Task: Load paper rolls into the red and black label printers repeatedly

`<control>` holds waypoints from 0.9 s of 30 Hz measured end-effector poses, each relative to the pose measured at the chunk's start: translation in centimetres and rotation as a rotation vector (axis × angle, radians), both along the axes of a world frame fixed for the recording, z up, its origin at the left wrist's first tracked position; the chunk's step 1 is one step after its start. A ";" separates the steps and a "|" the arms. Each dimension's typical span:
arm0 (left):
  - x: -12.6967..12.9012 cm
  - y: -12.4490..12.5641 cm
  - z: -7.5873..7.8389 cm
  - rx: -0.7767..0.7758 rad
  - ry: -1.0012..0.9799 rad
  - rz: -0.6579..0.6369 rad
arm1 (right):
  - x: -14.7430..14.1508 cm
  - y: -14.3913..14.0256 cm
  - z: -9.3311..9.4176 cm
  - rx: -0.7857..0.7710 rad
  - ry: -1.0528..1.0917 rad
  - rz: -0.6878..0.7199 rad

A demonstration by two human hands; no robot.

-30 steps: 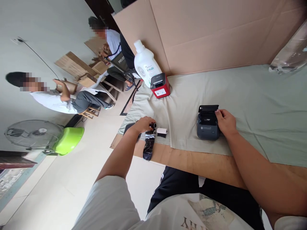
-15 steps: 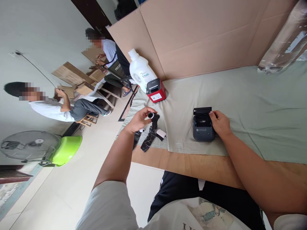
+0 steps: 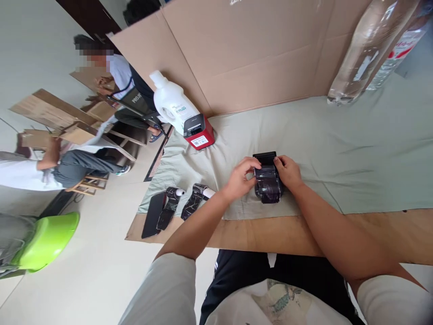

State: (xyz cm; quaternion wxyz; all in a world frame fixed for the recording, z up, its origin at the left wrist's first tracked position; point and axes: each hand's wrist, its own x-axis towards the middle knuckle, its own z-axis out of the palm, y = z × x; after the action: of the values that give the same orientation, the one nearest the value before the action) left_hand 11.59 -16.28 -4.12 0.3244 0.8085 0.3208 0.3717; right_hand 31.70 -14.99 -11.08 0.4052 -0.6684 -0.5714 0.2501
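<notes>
A small dark label printer lies on the pale green cloth with its lid open. A black-patterned paper strip drapes over its front. My left hand pinches the paper roll at the printer's left side. On the printer's right, my right hand grips the body, fingertips at the open lid. Two more rolls with black-patterned strips lie to the left near the table's front edge.
A black phone lies at the left corner. A red printer and a white bottle stand by the cardboard wall. Clear plastic bottles lie at the back right. Two people sit at the left, beside a green basin.
My left hand lifted a roll with a black strip from the pile at the left and carried it right to the printer. The right hand stayed on the printer.
</notes>
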 end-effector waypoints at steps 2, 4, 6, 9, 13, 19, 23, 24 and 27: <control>1.8 0.5 -1.0 0.081 0.135 0.039 | 0.1 0.1 -0.1 0.001 -0.005 -0.005; 2.6 0.9 -1.6 0.126 0.303 0.109 | 0.1 0.1 -0.1 0.001 -0.006 -0.002; 2.6 1.3 -2.1 0.128 0.423 0.172 | 0.1 0.0 -0.1 -0.003 -0.004 0.013; 1.9 1.5 -2.4 0.136 0.461 0.153 | 0.1 0.0 0.1 -0.011 -0.016 0.024; 1.2 1.3 -2.3 0.179 0.425 0.047 | 0.1 0.0 0.2 -0.020 -0.011 0.018; -0.1 0.3 -1.9 0.196 0.285 -0.079 | 0.1 -0.2 0.2 0.044 0.368 0.053; -0.1 -0.5 -2.4 0.176 0.338 -0.091 | 0.0 -0.3 0.3 0.055 0.474 0.071; 0.1 -0.8 -2.5 0.178 0.372 -0.087 | 0.0 -0.3 0.2 0.057 0.458 0.071; 0.9 -1.3 -2.6 0.192 0.506 -0.067 | 0.1 -0.3 0.2 0.053 0.405 0.070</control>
State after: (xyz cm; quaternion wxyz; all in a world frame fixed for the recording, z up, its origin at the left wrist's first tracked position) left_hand 12.51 -17.59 -6.69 0.1678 0.9129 0.3281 0.1757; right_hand 31.76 -15.25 -10.88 0.5203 -0.5733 -0.5074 0.3784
